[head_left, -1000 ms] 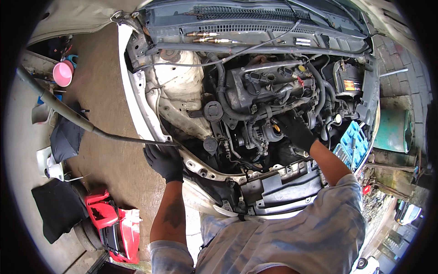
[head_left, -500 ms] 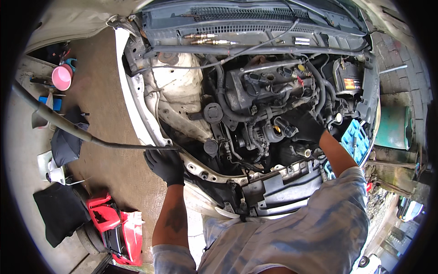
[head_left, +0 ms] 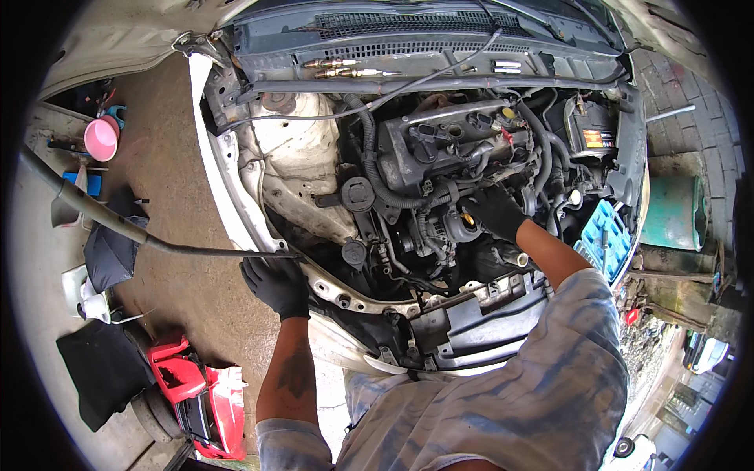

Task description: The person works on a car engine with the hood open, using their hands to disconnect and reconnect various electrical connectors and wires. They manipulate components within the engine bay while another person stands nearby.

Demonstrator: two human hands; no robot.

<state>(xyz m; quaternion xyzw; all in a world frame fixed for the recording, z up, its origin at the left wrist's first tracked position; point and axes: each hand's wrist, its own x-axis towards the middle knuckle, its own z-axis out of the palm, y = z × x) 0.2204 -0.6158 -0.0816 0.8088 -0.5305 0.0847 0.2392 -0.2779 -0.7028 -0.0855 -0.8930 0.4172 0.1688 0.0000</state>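
Observation:
My left hand [head_left: 276, 284], in a black glove, lies on the white fender edge with its fingers stretched out, near the lower end of a grey rod [head_left: 149, 237]. In a matching glove, my right hand [head_left: 499, 213] reaches into the engine bay at the front of the dark engine [head_left: 408, 153]. Its fingertips are beside a yellow-topped part [head_left: 468, 219]; dark parts around them hide whether it holds anything. On top of the engine sit black ignition coils [head_left: 428, 141] and a yellow oil cap [head_left: 509, 113].
Spark plugs [head_left: 357, 73] and two silver sockets [head_left: 506, 67] lie on the cowl. A blue tool case [head_left: 606, 239] rests at the right of the bay, below the battery [head_left: 591, 129]. Red bodywork [head_left: 224, 412] and a pink basin [head_left: 101, 140] are on the left-hand floor.
My right hand has moved left and up against the engine. A black cylindrical part seen by its fingers is now hidden. My left hand stays on the fender; the whole view has shifted slightly.

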